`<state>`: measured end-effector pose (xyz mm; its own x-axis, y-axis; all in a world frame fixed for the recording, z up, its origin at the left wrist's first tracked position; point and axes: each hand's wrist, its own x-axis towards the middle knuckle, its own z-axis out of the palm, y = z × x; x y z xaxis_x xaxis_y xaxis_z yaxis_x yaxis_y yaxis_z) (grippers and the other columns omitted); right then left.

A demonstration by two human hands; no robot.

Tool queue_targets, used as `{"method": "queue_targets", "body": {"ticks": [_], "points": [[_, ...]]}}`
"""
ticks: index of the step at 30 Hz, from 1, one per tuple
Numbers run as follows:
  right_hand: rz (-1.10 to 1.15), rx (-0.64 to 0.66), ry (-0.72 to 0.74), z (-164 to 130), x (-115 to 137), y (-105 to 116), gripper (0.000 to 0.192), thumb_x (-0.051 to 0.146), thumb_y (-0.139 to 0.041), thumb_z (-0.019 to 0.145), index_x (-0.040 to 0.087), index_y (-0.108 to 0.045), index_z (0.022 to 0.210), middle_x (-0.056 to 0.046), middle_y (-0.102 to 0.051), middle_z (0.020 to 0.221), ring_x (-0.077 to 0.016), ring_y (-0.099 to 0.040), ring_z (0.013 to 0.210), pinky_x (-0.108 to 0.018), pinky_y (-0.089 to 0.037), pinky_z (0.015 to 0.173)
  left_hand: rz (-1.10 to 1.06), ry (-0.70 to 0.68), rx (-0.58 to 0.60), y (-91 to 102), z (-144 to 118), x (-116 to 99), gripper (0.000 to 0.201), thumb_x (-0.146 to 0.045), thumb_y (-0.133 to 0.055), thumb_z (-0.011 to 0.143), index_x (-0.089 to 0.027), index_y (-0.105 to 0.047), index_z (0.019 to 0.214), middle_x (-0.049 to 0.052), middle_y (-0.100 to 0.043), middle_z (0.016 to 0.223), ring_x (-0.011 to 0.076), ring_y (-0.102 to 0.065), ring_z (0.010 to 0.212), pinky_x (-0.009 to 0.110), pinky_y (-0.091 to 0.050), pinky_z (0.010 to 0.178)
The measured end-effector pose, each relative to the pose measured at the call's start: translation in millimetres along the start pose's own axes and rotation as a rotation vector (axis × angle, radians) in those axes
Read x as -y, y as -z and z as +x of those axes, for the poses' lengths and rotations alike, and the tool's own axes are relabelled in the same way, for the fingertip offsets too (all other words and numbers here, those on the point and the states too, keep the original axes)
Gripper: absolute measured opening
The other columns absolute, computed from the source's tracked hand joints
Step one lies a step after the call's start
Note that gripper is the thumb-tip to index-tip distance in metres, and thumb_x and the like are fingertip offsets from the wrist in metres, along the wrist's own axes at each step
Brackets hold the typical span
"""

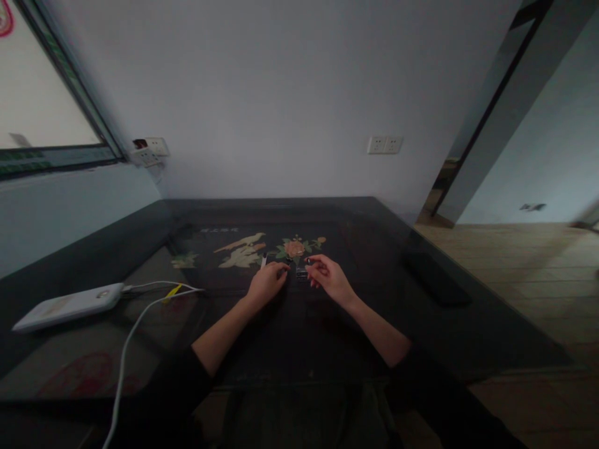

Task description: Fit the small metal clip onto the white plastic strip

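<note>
Both hands, left hand (266, 282) and right hand (327, 276), pinch a small dark object (301, 272) mid-table (421, 324); better keep fingertips steady.

Domestic room, likely a home living or dining area. Dark glass-topped table (421, 237) with an inlaid bird-and-flower panel (248, 249) stands against a plain white wall. Wall sockets (384, 144) at table height, a window frame (70, 106) at left, wood-look floor (515, 262) and an open doorway (468, 156) at right. White power bank (70, 305) with cable lies on the tabletop.

Head camera looks forward and down over the table (374, 237).
</note>
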<state>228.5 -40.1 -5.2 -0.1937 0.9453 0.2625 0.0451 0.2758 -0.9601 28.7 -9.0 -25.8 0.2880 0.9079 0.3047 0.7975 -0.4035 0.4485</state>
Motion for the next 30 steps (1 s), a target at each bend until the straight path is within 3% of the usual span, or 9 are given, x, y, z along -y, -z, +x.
{"method": "queue_targets", "body": {"ticks": [18,30], "points": [[-0.022,0.008,0.001,-0.6,-2.1,-1.2,0.037,0.044,-0.064,0.078,0.017,-0.054,0.101,0.002,-0.058,0.071,-0.0085,-0.055,0.051,-0.021,-0.043,0.045,-0.121,-0.087,-0.018,-10.2,1.9,3.3,0.027,-0.016,-0.055,0.079,-0.018,-0.07,0.102,0.01,-0.064,0.098,0.0198,-0.061,0.083,0.036,-0.049,0.085],[-0.021,0.007,0.001,-0.1,-4.1,-2.2,0.037,0.043,-0.066,0.076,0.018,-0.054,0.102,0.002,-0.058,0.071,-0.0086,-0.055,0.05,-0.021,-0.043,0.044,-0.079,-0.113,-0.029,-14.3,1.9,8.5,0.024,-0.024,-0.054,0.083,-0.018,-0.071,0.099,0.01,-0.059,0.107,0.0204,-0.06,0.091,0.035,-0.048,0.087]]}}
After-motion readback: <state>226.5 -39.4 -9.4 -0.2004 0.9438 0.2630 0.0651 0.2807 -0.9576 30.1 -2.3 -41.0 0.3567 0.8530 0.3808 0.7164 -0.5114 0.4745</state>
